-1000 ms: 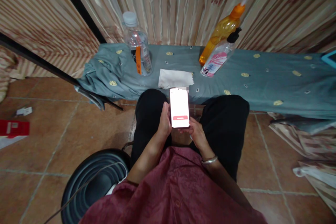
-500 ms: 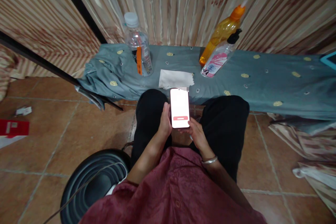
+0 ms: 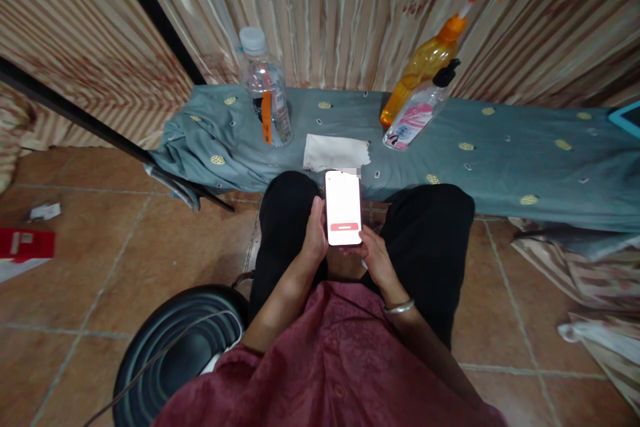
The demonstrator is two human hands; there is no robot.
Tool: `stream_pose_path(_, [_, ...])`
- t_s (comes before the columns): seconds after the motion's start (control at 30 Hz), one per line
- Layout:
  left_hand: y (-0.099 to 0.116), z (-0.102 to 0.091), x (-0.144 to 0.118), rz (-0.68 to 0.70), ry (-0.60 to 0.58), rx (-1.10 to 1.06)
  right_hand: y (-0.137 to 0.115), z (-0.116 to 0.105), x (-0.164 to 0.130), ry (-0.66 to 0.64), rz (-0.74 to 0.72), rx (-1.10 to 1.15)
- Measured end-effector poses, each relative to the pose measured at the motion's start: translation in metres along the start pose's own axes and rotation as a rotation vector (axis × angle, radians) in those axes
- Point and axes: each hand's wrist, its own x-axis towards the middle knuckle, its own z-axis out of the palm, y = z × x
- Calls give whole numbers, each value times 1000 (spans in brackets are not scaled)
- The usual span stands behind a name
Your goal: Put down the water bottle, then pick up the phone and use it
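Nearest the camera, a maroon shirt (image 3: pixel 320 353), then black trousers (image 3: pixel 435 240) with knees set apart, seemingly to leave room for the forearms between them. Beside the left thigh, down on the tiled floor (image 3: pixel 200 227), a round black stool (image 3: pixel 185 353), or perhaps a tub, with a thin cable (image 3: pixel 165 350) trailing across its ringed top. On the right wrist, a silver bangle (image 3: pixel 400 307).

Ahead of the lap, between the knees, a phone (image 3: pixel 343 210) with lit screen up and top end pointing away, probably angled so for easy viewing from above. Grasped along its left edge by the left hand (image 3: pixel 314 233), thumb straight up the side, likely as the main brace; cannot tell how the fingers behind lie. Held at the lower right corner by the right hand (image 3: pixel 375 250), thumb at the edge and fingers curled beneath the bottom end, apparently for support from below while leaving the screen uncovered.

Just past the phone, a white paper sheet (image 3: pixel 335 151) lying flat on a teal cloth (image 3: pixel 510 160) with yellow prints. Farther back on the cloth, 3 bottles standing upright: a clear bottle (image 3: pixel 273 103) to the left; to the right, a pink-labelled pump bottle (image 3: pixel 413 120) in front of an orange pump bottle (image 3: pixel 417 70), perhaps paired for being alike in use. Behind everything, a striped curtain (image 3: pixel 325 20), hanging in folds.
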Motion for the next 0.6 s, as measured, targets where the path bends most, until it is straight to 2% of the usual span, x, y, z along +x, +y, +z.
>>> stream_pose_path(0.2, [-2,-3,3,-7,23,6,3,-1,2,41,36,11])
stream_pose_path(0.6, [-1,-2,3,-6,21,11,3,-2,3,38,27,32])
